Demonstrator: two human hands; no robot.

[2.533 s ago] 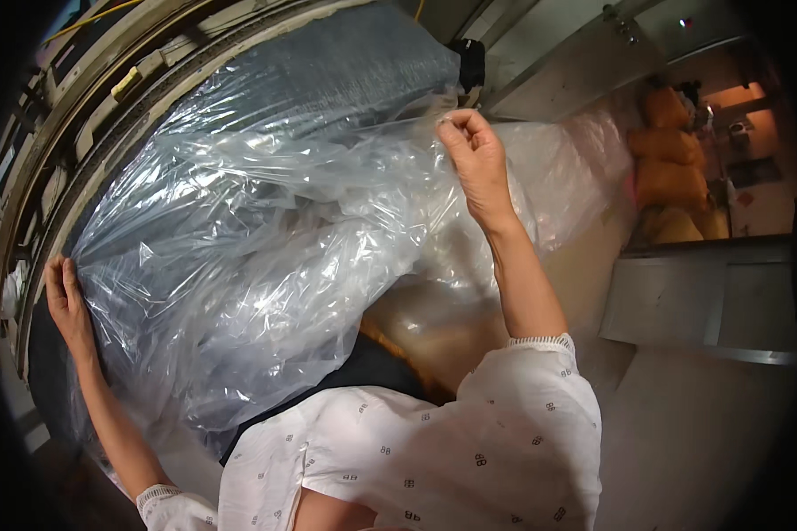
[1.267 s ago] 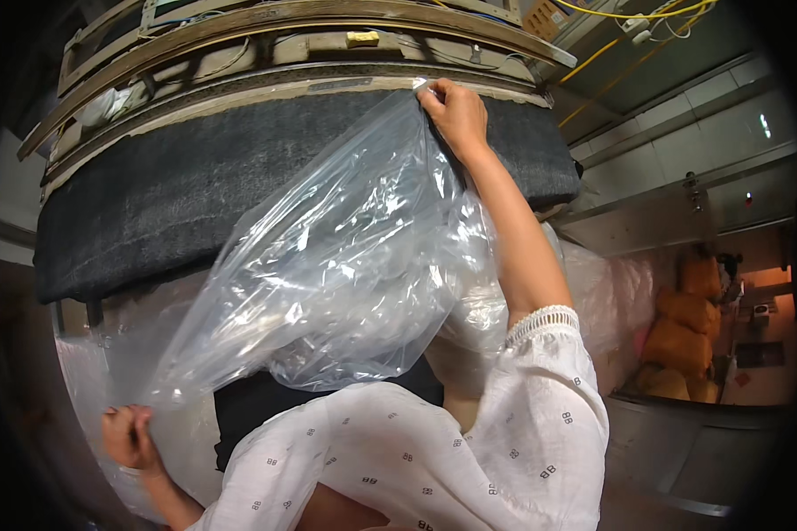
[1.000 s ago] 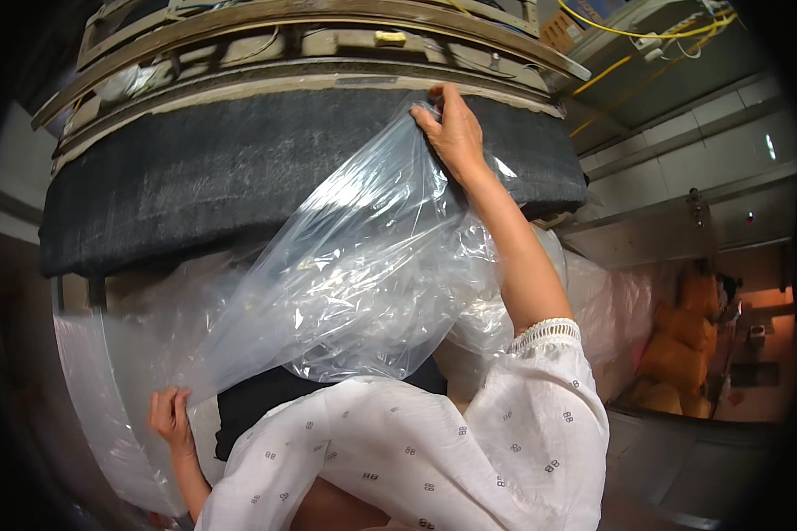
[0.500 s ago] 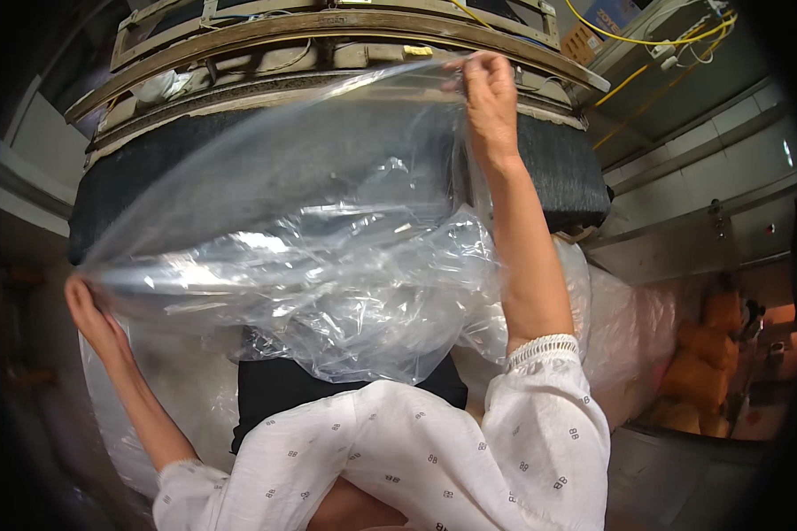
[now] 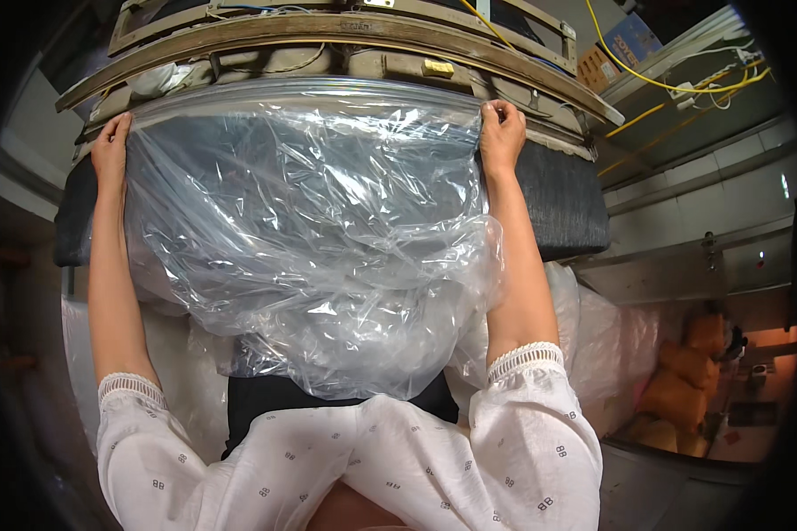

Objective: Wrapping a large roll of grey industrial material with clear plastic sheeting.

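A large clear plastic bag (image 5: 319, 257) hangs spread wide in front of me, crinkled and sagging at its lower end. My left hand (image 5: 112, 146) grips its upper left corner and my right hand (image 5: 502, 133) grips its upper right corner, both arms raised. The bag's top edge is stretched taut against the front of a big dark grey fabric roll (image 5: 562, 208) that sits under a curved metal machine frame (image 5: 345, 35). The bag hides the middle of the roll.
Yellow cables (image 5: 673, 84) and a cardboard box (image 5: 624, 49) sit at the upper right. More plastic-wrapped bundles (image 5: 607, 345) lie to the lower right, with orange sacks (image 5: 686, 380) beyond. A dark object (image 5: 261, 403) is below the bag.
My left hand rose from low at the left up to the roll's top edge, and my right hand shifted right, so the bag went from hanging diagonally to stretched flat between both hands.
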